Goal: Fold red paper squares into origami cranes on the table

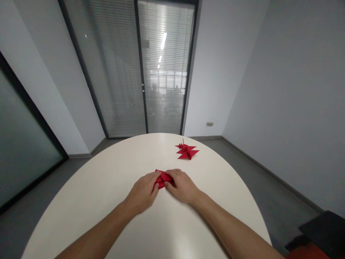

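A folded piece of red paper (162, 178) lies on the round white table (107, 187), between my two hands. My left hand (144, 189) rests on its left side, fingers bent over the paper and thumb at the near edge. My right hand (183, 184) grips its right side, with the thumb at the near edge and the fingers curled over the far edge. Parts of the paper are hidden under the fingers. Beyond my right hand sits a spiky red folded-paper figure (188, 151) with several pointed tips.
A black and red object, perhaps a chair (323, 230), stands at the lower right beside the table. Behind the table are a glass door with blinds (167, 90) and a white wall (215, 72) with a small socket plate (209, 124). A frosted glass panel (24, 144) is at the left.
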A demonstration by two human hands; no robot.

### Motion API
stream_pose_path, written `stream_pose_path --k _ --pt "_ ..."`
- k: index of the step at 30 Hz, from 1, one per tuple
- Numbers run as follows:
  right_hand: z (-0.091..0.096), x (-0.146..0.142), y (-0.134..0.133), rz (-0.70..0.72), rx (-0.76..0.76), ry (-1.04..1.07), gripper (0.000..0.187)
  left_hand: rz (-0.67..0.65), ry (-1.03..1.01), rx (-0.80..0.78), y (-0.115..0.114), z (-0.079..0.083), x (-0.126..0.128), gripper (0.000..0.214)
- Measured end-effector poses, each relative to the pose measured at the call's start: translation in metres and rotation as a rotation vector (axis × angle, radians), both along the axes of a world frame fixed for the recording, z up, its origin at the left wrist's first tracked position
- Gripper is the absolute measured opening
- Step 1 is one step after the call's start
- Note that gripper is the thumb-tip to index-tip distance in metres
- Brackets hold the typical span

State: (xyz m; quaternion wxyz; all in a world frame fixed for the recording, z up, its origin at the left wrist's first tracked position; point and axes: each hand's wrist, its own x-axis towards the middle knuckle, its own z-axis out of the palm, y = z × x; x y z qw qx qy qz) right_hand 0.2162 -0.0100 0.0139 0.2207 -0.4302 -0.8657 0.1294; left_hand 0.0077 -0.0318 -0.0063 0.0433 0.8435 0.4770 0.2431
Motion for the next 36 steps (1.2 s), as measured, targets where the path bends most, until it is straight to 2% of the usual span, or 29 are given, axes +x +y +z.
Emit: stream_pose_path --k 7,12,22,27,32,36 --pt "-0.007 -0.006 0.002 -0.038 0.015 0.036 0.035 0.019 -0.021 -0.006 0.002 0.0 0.0 0.044" --pt "-0.005 -0.006 0.002 -0.114 -0.005 0.033 0.041 0.052 -0.013 0.016 0.001 0.002 0.002 0.041" --pt "-0.001 -0.006 0.001 -0.123 -0.002 -0.05 0.026 0.123 0.119 0.034 0.0 0.013 0.005 0.037" --pt "0.001 -0.007 0.0 -0.11 -0.001 -0.043 0.029 0.165 0.14 0.045 -0.001 0.016 0.004 0.035" --pt "-0.001 -0.007 0.001 -0.098 0.014 -0.007 0.036 0.198 0.093 0.072 0.001 0.013 0.004 0.036" --pt "-0.005 -0.007 0.004 -0.07 0.065 0.109 0.044 0.2 -0.033 0.101 0.006 0.006 0.002 0.035"
